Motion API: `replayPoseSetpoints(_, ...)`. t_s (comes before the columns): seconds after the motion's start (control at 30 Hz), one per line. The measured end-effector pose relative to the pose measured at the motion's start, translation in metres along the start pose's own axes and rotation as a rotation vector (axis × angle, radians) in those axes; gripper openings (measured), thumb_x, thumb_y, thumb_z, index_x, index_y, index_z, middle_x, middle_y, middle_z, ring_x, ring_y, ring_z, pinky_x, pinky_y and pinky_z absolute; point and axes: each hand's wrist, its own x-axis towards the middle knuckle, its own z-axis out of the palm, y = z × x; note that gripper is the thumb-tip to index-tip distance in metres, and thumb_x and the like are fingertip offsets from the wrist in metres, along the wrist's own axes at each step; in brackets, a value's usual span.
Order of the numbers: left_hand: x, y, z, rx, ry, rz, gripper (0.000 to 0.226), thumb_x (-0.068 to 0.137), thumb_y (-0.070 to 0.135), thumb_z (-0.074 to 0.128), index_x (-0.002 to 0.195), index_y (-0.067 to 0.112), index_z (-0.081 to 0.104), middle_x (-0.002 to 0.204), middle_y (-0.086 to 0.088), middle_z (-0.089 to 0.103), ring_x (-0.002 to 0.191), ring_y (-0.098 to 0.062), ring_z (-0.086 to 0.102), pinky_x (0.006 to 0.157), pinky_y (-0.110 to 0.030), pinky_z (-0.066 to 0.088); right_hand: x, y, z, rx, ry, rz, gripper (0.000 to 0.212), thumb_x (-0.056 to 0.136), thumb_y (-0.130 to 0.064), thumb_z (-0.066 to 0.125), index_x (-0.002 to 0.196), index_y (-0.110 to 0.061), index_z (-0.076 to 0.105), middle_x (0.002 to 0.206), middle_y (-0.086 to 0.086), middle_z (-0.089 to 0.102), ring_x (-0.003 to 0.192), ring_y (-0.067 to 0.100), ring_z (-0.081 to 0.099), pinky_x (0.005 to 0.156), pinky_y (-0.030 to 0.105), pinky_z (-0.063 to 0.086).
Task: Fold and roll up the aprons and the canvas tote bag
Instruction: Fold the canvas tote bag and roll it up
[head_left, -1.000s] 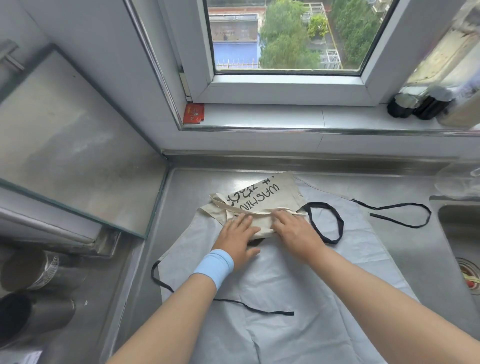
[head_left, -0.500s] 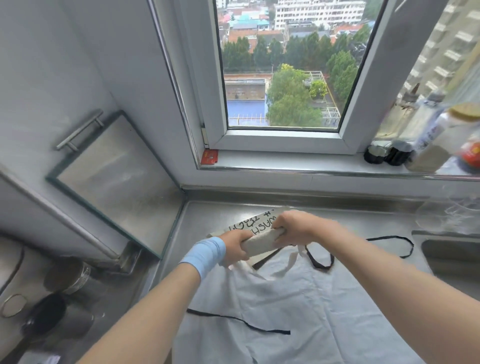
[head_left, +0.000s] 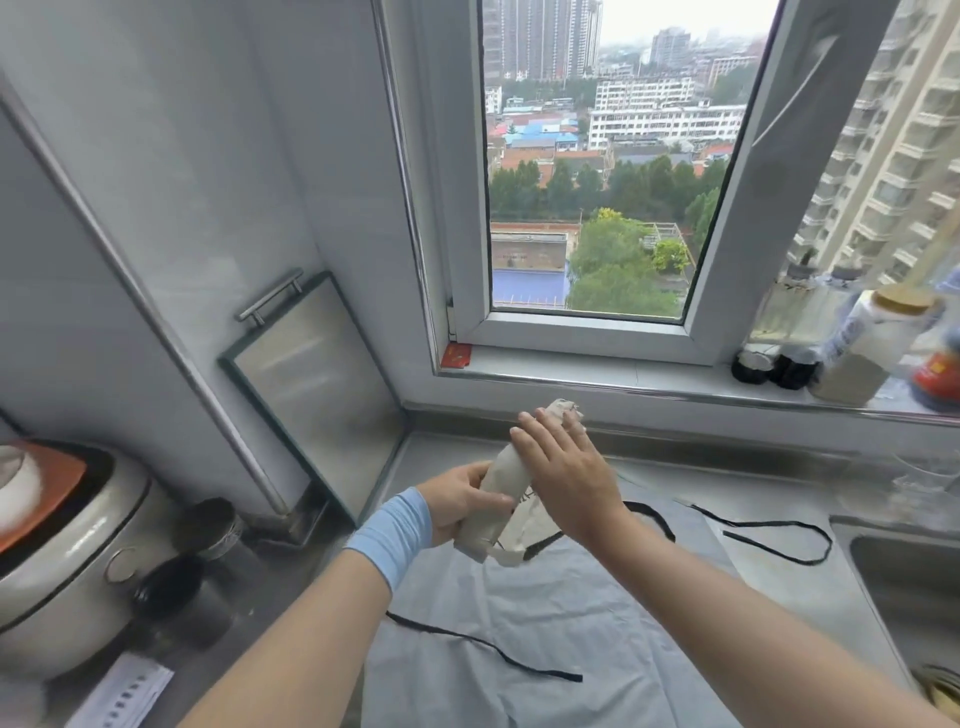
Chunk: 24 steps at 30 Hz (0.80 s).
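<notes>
The left hand (head_left: 465, 506) clenches the lower end of the canvas tote bag (head_left: 500, 480), a tight roll held in the air and tilted up away from the person. The right hand (head_left: 566, 467) is released, fingers straight, palm laid against the roll's upper half. A loose flap (head_left: 519, 540) hangs out just below the right wrist.

That flap is my worry. Only one hand truly grips, so if the flat palm slides rather than turns the roll, the outer layer may spring open.

The apron (head_left: 545, 623) lies spread on the desk (head_left: 758, 486) under both hands, not yet folded. Its black ties (head_left: 769, 540) trail off beyond the right hand.

A second earlier the bag lay flat on the apron, print upward, under both palms. It has since been rolled and lifted clear.
</notes>
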Motion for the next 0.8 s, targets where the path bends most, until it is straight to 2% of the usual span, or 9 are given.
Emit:
replayPoseSetpoints(0.13,-0.012,0.000,0.009,-0.051,0.102,0.100,0.049,0.073,0.012,0.075,0.118,0.003,0.057,0.088,-0.006,0.062,0.074,-0.017,0.062,0.067,-0.031,0.054,0.011,-0.005,-0.017,0.283,0.022,0.110,0.033,0.081,-0.008,0.069,0.113,-0.014,0.068,0.104,0.008,0.060,0.091,0.030,0.059,0.079,0.043,0.053)
replayPoseSetpoints(0.27,-0.016,0.001,0.011,0.034,0.318,0.180,0.091,0.053,0.035,0.087,0.130,0.017,0.041,0.120,-0.013,0.058,0.108,-0.026,0.062,0.090,-0.041,0.056,0.031,-0.006,-0.046,0.580,-0.208,0.448,0.016,0.085,-0.030,0.065,0.097,-0.032,0.076,0.087,-0.009,0.074,0.080,0.015,0.067,0.064,0.029,0.050)
replayPoseSetpoints(0.33,-0.018,0.005,0.013,0.043,0.246,0.216,0.094,0.055,0.037,0.085,0.135,0.022,0.036,0.125,-0.011,0.055,0.111,-0.023,0.059,0.091,-0.038,0.054,0.042,-0.007,-0.059,0.838,-0.348,0.552,0.012,0.080,-0.031,0.069,0.088,-0.030,0.079,0.074,-0.010,0.074,0.065,0.008,0.065,0.057,0.026,0.052)
replayPoseSetpoints(0.4,-0.021,0.011,0.017,-0.003,0.108,0.236,0.082,0.064,0.032,0.081,0.135,0.018,0.042,0.119,-0.011,0.059,0.105,-0.022,0.060,0.090,-0.037,0.053,0.051,-0.008,-0.072,1.018,-0.443,0.590,0.007,0.078,-0.025,0.074,0.079,-0.022,0.080,0.059,-0.008,0.067,0.051,0.007,0.054,0.046,0.022,0.045)
replayPoseSetpoints(0.5,-0.025,0.021,0.022,-0.022,0.020,0.231,0.058,0.077,0.025,0.075,0.129,0.012,0.052,0.112,-0.013,0.066,0.104,-0.028,0.064,0.095,-0.048,0.051,0.060,-0.001,-0.087,1.143,-0.576,0.605,0.010,0.082,-0.010,0.069,0.081,-0.014,0.079,0.061,0.003,0.068,0.055,0.015,0.062,0.053,0.027,0.053)
replayPoseSetpoints(0.57,-0.025,0.025,0.021,0.066,0.115,0.235,0.050,0.077,0.024,0.076,0.124,0.018,0.058,0.109,-0.012,0.069,0.102,-0.030,0.067,0.092,-0.051,0.053,0.062,0.008,-0.090,1.272,-0.700,0.620,0.020,0.088,-0.004,0.061,0.100,-0.008,0.076,0.084,0.016,0.074,0.075,0.026,0.072,0.069,0.036,0.060)
replayPoseSetpoints(0.67,-0.027,0.030,0.021,0.132,0.160,0.253,0.051,0.072,0.028,0.080,0.120,0.023,0.062,0.111,-0.012,0.070,0.104,-0.030,0.067,0.088,-0.048,0.055,0.059,0.013,-0.088,1.532,-0.852,0.701,0.038,0.089,-0.020,0.052,0.120,0.000,0.066,0.112,0.024,0.068,0.097,0.035,0.066,0.090,0.046,0.054)
replayPoseSetpoints(0.73,-0.027,0.036,0.026,0.153,0.170,0.262,0.047,0.074,0.026,0.079,0.118,0.024,0.062,0.107,-0.009,0.071,0.099,-0.026,0.069,0.078,-0.040,0.059,0.059,0.007,-0.088,1.442,-0.805,0.676,0.042,0.081,-0.040,0.069,0.110,-0.009,0.072,0.098,0.011,0.073,0.089,0.027,0.067,0.082,0.040,0.055)
replayPoseSetpoints(0.8,-0.028,0.040,0.032,0.198,0.136,0.267,0.033,0.080,0.018,0.073,0.110,0.024,0.063,0.092,-0.004,0.071,0.081,-0.019,0.068,0.064,-0.028,0.054,0.060,0.002,-0.088,1.302,-0.667,0.663,0.036,0.071,-0.038,0.084,0.097,-0.014,0.077,0.083,0.004,0.071,0.077,0.018,0.065,0.072,0.035,0.055)
